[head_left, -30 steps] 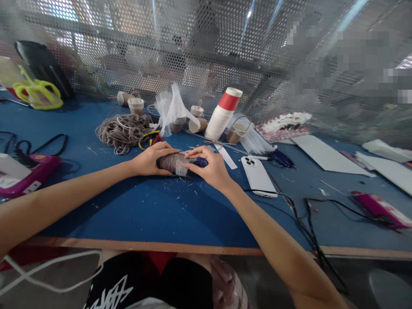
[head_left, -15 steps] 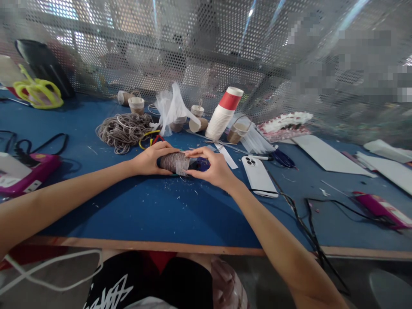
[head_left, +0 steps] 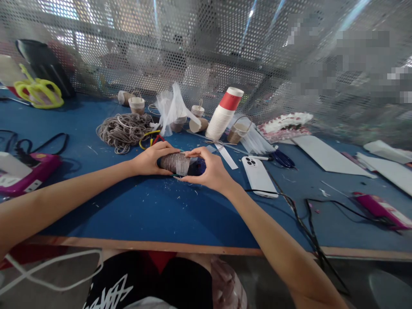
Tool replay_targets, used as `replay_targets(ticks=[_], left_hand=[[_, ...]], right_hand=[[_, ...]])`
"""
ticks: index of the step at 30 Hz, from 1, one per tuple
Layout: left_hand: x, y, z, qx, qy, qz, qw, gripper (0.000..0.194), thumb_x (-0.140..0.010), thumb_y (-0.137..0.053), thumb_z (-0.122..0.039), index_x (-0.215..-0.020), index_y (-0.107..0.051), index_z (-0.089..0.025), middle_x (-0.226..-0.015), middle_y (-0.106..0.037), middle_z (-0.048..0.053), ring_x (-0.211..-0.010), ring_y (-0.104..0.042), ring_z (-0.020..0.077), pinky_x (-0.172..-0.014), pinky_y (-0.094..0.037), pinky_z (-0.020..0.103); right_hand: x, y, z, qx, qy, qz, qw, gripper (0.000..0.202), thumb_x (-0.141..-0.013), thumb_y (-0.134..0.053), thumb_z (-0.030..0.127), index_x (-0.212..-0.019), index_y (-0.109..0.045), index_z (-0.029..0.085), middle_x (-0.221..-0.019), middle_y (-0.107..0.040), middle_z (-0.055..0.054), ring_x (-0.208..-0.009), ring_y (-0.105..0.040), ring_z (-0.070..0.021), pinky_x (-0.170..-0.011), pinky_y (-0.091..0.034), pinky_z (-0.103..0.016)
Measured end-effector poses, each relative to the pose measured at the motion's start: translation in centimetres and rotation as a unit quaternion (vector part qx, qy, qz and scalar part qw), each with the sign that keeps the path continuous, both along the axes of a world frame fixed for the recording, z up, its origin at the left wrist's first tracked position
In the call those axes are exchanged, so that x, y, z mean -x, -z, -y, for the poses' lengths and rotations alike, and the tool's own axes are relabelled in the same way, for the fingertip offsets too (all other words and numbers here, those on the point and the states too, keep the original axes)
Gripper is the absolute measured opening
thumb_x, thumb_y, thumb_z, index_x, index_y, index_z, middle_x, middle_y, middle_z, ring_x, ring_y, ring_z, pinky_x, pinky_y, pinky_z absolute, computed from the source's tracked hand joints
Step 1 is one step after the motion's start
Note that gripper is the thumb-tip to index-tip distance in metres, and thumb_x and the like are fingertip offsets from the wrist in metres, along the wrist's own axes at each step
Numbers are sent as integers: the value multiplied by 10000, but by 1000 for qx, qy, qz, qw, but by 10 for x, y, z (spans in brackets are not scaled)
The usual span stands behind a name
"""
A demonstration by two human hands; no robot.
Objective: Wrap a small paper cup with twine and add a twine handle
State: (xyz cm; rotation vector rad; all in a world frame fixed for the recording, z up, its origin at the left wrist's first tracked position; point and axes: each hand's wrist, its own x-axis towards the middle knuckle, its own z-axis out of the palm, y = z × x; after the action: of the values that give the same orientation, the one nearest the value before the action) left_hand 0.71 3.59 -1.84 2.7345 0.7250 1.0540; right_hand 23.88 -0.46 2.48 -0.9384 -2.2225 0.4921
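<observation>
Blue table: bears everything listed below; its top looks smooth, so a round thing let go could roll toward the near edge.
Grey cord pile: heaped loosely near the left hand, beyond its wrist; a loop could snag if that hand swings back.
Cup stack: tall, tilted, beyond the right hand; a knock at the base could topple it, its lean being the cause.
White phone: flat, with a black cable over its near end; the right forearm lies just beside, so a caught cable could drag the phone.
Left hand grip: 1 hand curled around the roll's left end; loosening here could let the turns slacken.
Right hand grip: thumb and fingers arched around the right end, tips near the left hand's; I cannot tell how firmly they press. Uneven pressure could skew the wrap.
Cord-wound roll: lying sideways between the 2 hands, at the table's middle; pushing from 1 side could twist it.
Pale wrap: a translucent band around the roll's right part; if its end is unfastened, which I cannot tell, it could peel.
Lint: tiny bits near the roll; some could cling to the wrap.
</observation>
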Motion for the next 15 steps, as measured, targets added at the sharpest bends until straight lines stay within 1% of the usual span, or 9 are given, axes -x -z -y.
replay_targets(ticks=[3,8,10,12,15], left_hand=[[0,0,0,4,-3,1,1000,628,-692,-718,-401,-1243,-519,-175,-1045,-578,105,-960,-569,215,-861,-490,399],[0,-1,1,16,-2,-1,1000,623,-696,-715,-395,-1247,-518,-180,-1043,-578,104,-962,-567,215,-863,-489,404],[0,-1,1,18,-2,0,1000,627,-694,-717,-393,-1248,-517,-178,-1043,-578,105,-966,-566,218,-867,-487,408],[0,-1,1,20,-5,-1,1000,629,-694,-717,-397,-1249,-515,-181,-1045,-577,103,-969,-566,218,-870,-486,408],[0,-1,1,21,-6,-5,1000,623,-699,-710,-410,-1242,-518,-174,-1056,-573,108,-970,-567,218,-872,-487,404]], right_hand=[[3,1,1,-18,18,7,1000,418,-667,-741,343,-1010,-551,199,-1039,-667,-82,-984,-636,-233,-859,-514,-392],[0,3,-3,6,10,-36,999,242,-760,-659,327,-949,-574,203,-993,-692,-68,-951,-656,-208,-849,-526,-366],[-1,4,-5,15,10,-50,999,207,-779,-639,337,-927,-578,206,-977,-696,-63,-948,-659,-204,-847,-528,-364],[-1,4,-5,21,7,-59,998,242,-765,-653,359,-935,-578,204,-984,-692,-67,-956,-656,-208,-852,-526,-368],[-1,3,-2,17,-1,-42,999,415,-667,-739,383,-998,-566,202,-1038,-672,-81,-989,-638,-232,-872,-514,-391]])
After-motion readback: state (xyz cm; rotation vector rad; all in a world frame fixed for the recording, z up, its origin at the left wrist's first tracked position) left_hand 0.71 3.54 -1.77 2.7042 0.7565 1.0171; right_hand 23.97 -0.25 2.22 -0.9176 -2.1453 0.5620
